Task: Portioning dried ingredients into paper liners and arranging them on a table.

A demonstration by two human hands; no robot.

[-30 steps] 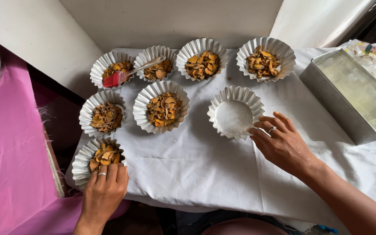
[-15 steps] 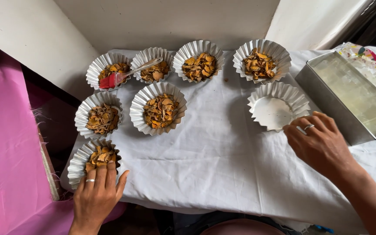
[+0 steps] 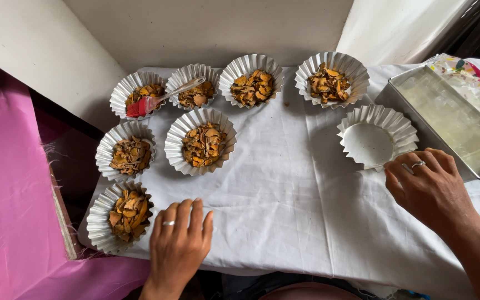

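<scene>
Empty fluted foil cup [image 3: 374, 139] sitting just up-left of the right hand [image 3: 431, 191], nearly touching its loosely curled, empty fingers, way closer than the left hand [image 3: 180, 241] lying flat and open on the table [image 3: 290, 211].

Silver fluted foil cups [image 3: 201, 141] holding orange-brown dried slices are sitting on a white cloth [image 3: 284, 205]; left of it, pink fabric [image 3: 6, 211] is showing; a red brush [image 3: 140, 105] is lying across two cups.

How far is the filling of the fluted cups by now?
Done: seven filled cups hold orange-brown dried slices. In hand: the right hand rests at the empty cup; the left hand lies flat on the white cloth. Left: that one cup has no slices.
</scene>
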